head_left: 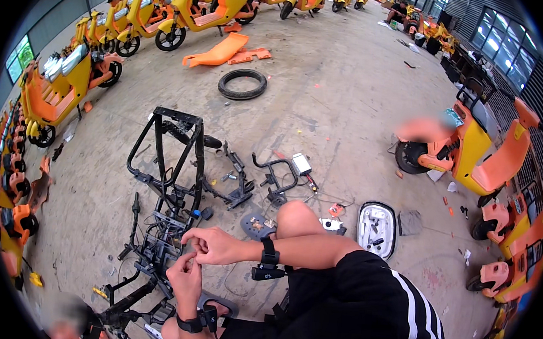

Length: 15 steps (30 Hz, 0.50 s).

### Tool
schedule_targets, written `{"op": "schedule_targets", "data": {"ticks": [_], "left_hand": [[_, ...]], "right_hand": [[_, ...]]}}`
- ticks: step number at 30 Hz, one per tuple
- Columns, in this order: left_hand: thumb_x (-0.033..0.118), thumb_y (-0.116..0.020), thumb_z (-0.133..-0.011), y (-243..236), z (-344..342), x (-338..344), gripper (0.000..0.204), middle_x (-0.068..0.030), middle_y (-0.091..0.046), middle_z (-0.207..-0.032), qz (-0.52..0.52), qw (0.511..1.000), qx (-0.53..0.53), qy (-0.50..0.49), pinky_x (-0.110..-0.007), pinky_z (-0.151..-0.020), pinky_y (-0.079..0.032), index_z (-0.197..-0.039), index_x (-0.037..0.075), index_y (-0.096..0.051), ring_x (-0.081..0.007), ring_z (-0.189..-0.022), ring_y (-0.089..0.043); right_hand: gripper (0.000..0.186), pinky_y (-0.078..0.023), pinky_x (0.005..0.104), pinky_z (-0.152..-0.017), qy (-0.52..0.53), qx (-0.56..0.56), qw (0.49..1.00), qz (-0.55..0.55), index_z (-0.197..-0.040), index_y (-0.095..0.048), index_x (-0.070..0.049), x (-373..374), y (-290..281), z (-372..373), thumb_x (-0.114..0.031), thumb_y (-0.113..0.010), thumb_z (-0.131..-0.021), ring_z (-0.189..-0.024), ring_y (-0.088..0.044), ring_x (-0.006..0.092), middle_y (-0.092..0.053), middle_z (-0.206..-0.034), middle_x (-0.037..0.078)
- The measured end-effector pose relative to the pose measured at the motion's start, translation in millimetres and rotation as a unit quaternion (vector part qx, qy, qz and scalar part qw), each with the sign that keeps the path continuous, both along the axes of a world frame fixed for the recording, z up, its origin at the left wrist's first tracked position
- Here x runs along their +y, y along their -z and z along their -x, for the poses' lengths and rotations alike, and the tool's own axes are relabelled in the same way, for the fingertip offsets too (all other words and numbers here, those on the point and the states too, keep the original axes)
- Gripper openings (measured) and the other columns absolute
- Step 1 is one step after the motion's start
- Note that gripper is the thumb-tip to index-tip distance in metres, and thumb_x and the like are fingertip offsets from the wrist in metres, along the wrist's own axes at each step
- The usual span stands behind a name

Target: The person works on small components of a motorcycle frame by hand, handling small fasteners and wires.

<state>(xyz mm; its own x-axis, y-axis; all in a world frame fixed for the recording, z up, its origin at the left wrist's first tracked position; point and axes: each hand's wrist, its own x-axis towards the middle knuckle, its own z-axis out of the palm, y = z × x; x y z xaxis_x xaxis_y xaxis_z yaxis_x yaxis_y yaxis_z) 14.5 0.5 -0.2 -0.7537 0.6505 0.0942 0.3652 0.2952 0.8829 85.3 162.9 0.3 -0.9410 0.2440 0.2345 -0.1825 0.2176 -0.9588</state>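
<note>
Left hand (pixel 184 283) and right hand (pixel 215 245) are curled together, grip indiscernible; the likely heavy, stiff frame (pixel 158 231) is best gripped by far tubes (pixel 199 159).

Tyre (pixel 242 96) on flr (pixel 329 123) beyond frame (pixel 197 159), tray (pixel 362 231) w/ parts (pixel 375 225) well R of frame.
</note>
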Motion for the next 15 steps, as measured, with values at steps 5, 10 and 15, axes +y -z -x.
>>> {"op": "schedule_targets", "data": {"ticks": [5,10,15], "left_hand": [[-0.002,-0.068,-0.084,1.4,-2.7,1.3,0.01,0.0044,-0.04,-0.055,-0.036,0.999,0.0,-0.014,-0.025,-0.046,-0.026,-0.094,-0.004,-0.07,-0.0042,-0.051,-0.034],[-0.001,-0.068,-0.085,2.5,-2.8,4.9,0.009,0.0051,-0.041,-0.055,-0.041,0.999,-0.014,-0.022,-0.024,-0.046,-0.026,-0.094,-0.004,-0.07,-0.0033,-0.051,-0.034],[0.001,-0.068,-0.086,-3.4,-3.3,7.3,0.009,0.0051,-0.043,-0.056,-0.04,0.999,-0.014,-0.033,-0.024,-0.046,-0.026,-0.093,-0.005,-0.07,-0.0035,-0.051,-0.035]], "right_hand": [[0.046,-0.043,0.0278,-0.054,0.006,0.023,1.0,0.01,-0.113,-0.059,-0.003,-2.0,-5.1,-0.3,-0.009,-0.068,-0.069,-0.057,-0.052,0.0129,-0.054,-0.068,0.002],[0.05,-0.042,0.0279,-0.054,0.011,0.029,0.999,0.004,-0.116,-0.058,-0.005,0.7,-5.6,0.2,-0.008,-0.068,-0.068,-0.057,-0.051,0.0131,-0.053,-0.068,0.003],[0.051,-0.044,0.0281,-0.055,0.026,0.051,0.998,-0.015,-0.117,-0.058,-0.005,4.0,-6.5,1.7,-0.008,-0.068,-0.067,-0.057,-0.052,0.0135,-0.053,-0.067,0.004]]}}
